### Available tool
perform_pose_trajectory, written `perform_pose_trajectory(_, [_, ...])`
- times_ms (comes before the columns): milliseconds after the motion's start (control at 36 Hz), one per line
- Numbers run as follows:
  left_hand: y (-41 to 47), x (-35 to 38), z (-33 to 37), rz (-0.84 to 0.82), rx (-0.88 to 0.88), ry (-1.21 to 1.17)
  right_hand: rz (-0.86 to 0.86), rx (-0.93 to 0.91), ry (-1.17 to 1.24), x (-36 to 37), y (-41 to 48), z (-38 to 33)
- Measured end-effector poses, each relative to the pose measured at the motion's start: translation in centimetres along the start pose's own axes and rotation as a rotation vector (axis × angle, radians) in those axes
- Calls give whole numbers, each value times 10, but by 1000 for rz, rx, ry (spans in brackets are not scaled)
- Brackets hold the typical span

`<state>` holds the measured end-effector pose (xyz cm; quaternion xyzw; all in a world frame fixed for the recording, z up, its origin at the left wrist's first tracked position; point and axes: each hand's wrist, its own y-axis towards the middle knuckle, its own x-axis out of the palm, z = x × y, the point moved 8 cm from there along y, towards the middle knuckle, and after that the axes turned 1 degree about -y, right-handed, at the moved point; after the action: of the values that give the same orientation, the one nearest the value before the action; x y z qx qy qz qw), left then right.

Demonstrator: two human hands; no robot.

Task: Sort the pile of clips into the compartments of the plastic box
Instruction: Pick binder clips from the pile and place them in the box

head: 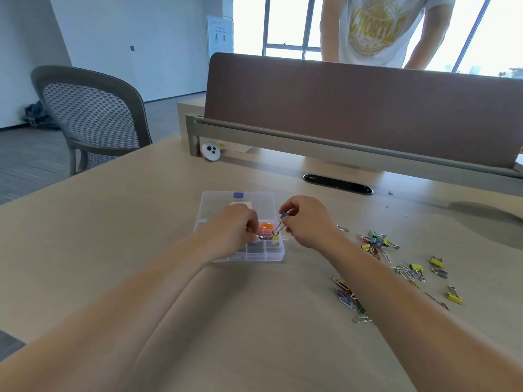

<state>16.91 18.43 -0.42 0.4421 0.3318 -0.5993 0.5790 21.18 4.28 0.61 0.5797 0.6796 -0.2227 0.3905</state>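
In the head view, one clear plastic box [256,257] lay open at the centre of the frame on the desk [141,250], and both of the person's hands worked over its near right corner. The right hand [307,222] pinched a blue clip [283,215] between thumb and forefinger. A wire loop ran down from the blue clip to a yellow clip [275,237] in a front compartment, so the two were probably snagged and being teased apart. The left hand [235,230] had its fingers curled down into the box beside them, likely steadying the contents. Whether it gripped anything I could not tell.

The pile of clips [379,246] was scattered at the right of the frame, well apart from the box but within reach of the right hand. I counted at least five loose yellow binder clips and one grey. The paper clips were too tangled to count.
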Motion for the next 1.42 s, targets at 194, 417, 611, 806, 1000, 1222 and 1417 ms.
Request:
perform_pose_trajectory(194, [-2, -2, 3, 9, 40, 3, -46, 41, 29, 7, -1, 1])
perform_pose_trajectory(417, [-1, -4, -3, 26, 44, 21, -40, 66, 45, 19, 2, 3])
perform_pose_trajectory(611, [-3, -2, -1, 10, 48, 54, -43, 67, 30, 28, 2, 1])
perform_pose_trajectory(806, [-4, -2, 1, 45, 64, 59, -77, 58, -114, 33, 1, 7])
perform_pose_trajectory(1000, [-5, 1, 2, 60, 56, 35, -28, 27, -185, 30, -1, 6])
perform_pose_trajectory(1222, [-6, 1, 1, 60, 46, 12, -41, 33, -204, 35, 2, 6])
perform_pose_trajectory(1417, [-6, 1, 0, 61, 37, 5, -73, 24, -192, 35, 2, 6])
